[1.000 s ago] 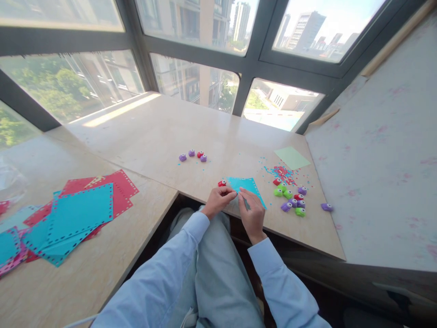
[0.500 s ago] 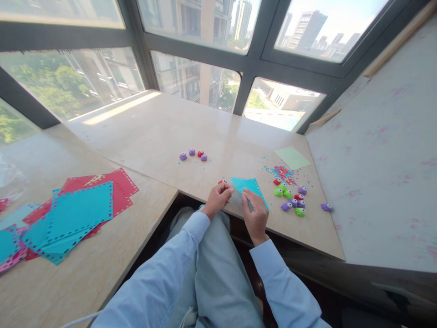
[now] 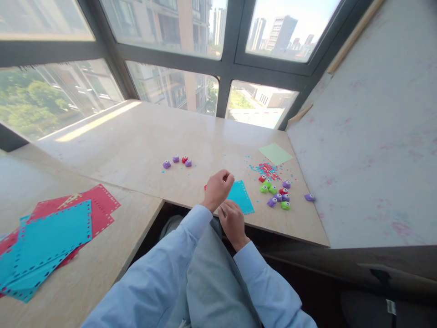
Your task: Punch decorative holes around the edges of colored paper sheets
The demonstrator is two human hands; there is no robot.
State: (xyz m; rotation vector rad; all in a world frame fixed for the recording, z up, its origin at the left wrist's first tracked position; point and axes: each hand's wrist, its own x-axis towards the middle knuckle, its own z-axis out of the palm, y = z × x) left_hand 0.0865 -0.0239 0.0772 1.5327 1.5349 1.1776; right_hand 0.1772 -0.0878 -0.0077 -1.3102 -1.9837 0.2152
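A teal paper sheet (image 3: 241,197) with punched holes along its edges lies flat near the table's front edge. My left hand (image 3: 218,187) is lifted just above the sheet's far left corner, its fingers curled closed; nothing shows between them. A small red punch (image 3: 205,187) peeks out at the left of that hand. My right hand (image 3: 232,219) rests at the front edge of the table (image 3: 136,136), fingers curled on the sheet's near left corner. Both sleeves are light blue.
Several small green, purple and red punches (image 3: 278,193) cluster right of the sheet, one purple punch (image 3: 309,197) apart. Paper confetti (image 3: 268,169) and a green sheet (image 3: 275,153) lie behind. Another punch group (image 3: 177,161) sits mid-table. Punched red and teal sheets (image 3: 51,234) are stacked left.
My left hand has lifted off the sheet's corner and risen. My right hand has drawn back toward the table edge. The view has shifted, so everything sits further left in the frame.
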